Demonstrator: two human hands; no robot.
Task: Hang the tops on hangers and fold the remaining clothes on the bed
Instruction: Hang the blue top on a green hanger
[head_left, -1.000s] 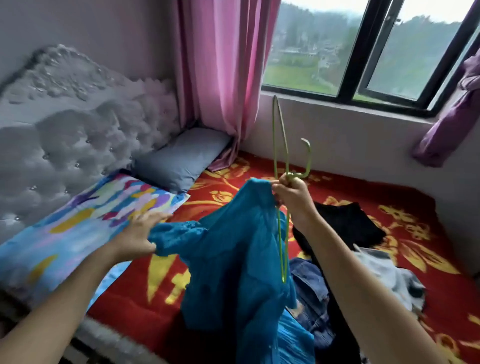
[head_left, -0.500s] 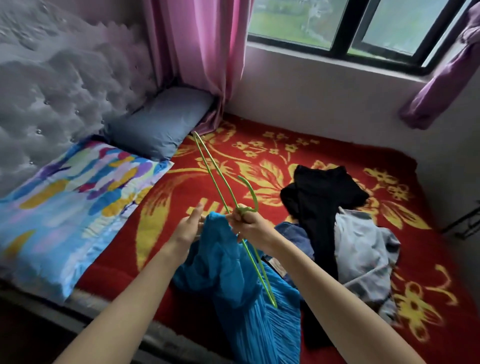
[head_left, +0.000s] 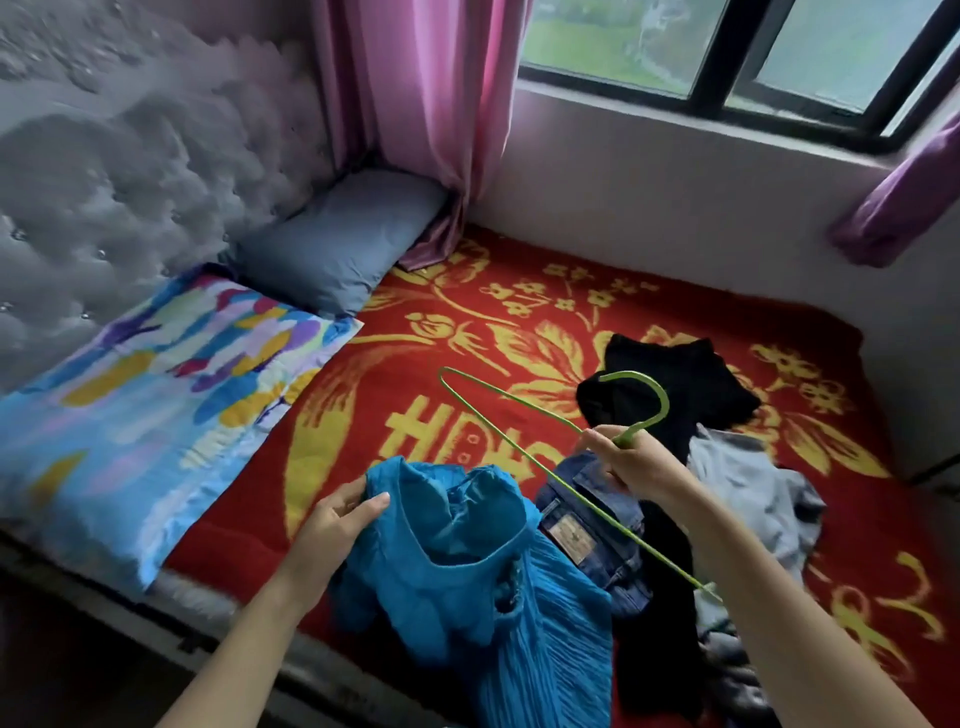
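Left hand pinches the blue top at the bed's near edge, right hand clenches the green hanger by its neck; that thin wire could easily snag the crinkly fabric going in

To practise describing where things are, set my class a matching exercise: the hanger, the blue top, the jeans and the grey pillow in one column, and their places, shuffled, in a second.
Column 1
1. green hanger
2. blue top
3. jeans
4. grey pillow

Column 2
A. beside the pink curtain
B. held in the left hand
C. lying on the red blanket, next to the black garment
D. held in the right hand

Pairs: 1-D, 2-B, 3-C, 4-A
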